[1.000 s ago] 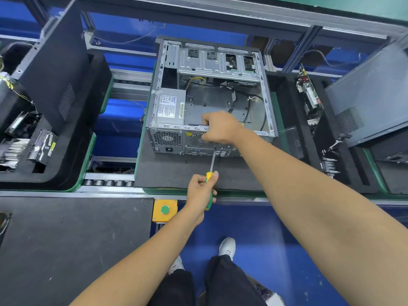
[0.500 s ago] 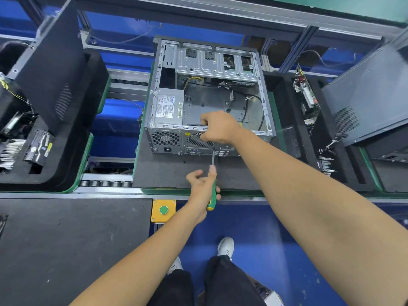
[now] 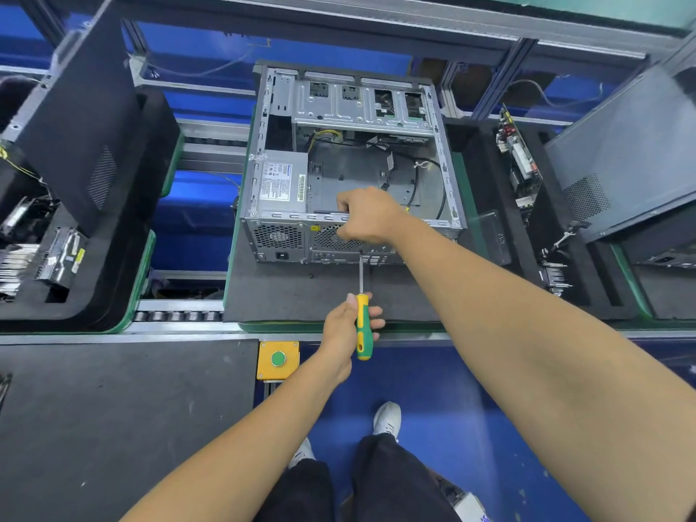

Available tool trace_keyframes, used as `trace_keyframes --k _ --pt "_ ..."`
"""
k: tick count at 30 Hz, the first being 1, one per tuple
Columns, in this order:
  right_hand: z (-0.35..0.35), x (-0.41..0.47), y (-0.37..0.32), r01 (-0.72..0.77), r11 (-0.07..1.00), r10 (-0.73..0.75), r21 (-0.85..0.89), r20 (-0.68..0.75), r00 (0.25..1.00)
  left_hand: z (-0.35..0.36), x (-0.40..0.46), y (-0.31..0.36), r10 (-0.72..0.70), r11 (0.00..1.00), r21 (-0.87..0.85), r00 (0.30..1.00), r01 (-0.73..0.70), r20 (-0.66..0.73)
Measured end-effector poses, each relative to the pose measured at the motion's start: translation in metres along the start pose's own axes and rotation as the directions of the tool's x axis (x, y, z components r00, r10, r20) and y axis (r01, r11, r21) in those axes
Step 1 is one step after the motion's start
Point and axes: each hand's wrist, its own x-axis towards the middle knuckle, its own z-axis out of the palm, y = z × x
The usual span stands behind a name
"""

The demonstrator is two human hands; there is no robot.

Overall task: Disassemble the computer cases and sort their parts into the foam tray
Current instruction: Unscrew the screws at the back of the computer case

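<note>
- Over the last second the left hand (image 3: 348,325) had re-gripped the screwdriver (image 3: 362,322): from a loosened, half-open hold, its fingers closed round the green-and-yellow handle again.
- The shaft still pointed away from the person at the near, back panel of the computer case (image 3: 350,163), and the tip sat just under the right hand (image 3: 367,216); whether it was seated in a screw I could not tell.
- The right hand had stayed where it was, fingers curled over the near top edge of the case, holding it steady.
- To my eye that meant another turn on a back-panel screw was coming, so the stripping was still under way.
- The case lay open on its side on a dark foam mat (image 3: 301,295), with the power supply (image 3: 280,182) still fitted in its near-left corner and loose cables (image 3: 433,175) inside.
- 1 small dark speck, possibly a screw (image 3: 311,275), lay on the mat just in front of the case.
- The foam tray (image 3: 587,288) to the right already held a circuit board (image 3: 518,156) standing in a slot; another tray (image 3: 113,295) on the left held drives.
- A side panel (image 3: 621,152) leaned at far right, well apart from the work.
- A yellow box with a green button (image 3: 278,359) sat just left of the left wrist.
- Nothing blocked the screwdriver, though the right hand hid the tip.
</note>
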Motion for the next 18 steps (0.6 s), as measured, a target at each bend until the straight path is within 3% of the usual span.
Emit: trace_keyframes --k 6,10,14,18 --pt "0.002 0.001 0.001 -0.009 1.0 0.009 0.006 -0.01 1.0 0.004 0.002 -0.002 0.086 0.993 0.087 0.989 -0.076 -0.122" --pt "0.002 0.001 0.001 -0.012 1.0 0.012 0.01 -0.004 1.0 0.0 0.005 -0.007 0.111 0.994 0.022 0.979 -0.109 -0.171" --pt "0.002 0.001 0.001 -0.012 1.0 0.012 0.019 -0.004 1.0 -0.001 0.004 -0.008 0.111 0.993 0.041 0.985 -0.106 -0.129" --pt "0.002 0.0 0.001 -0.008 1.0 0.008 0.03 -0.01 1.0 0.0 -0.001 -0.004 0.003 1.0 0.016 0.996 -0.001 -0.091"
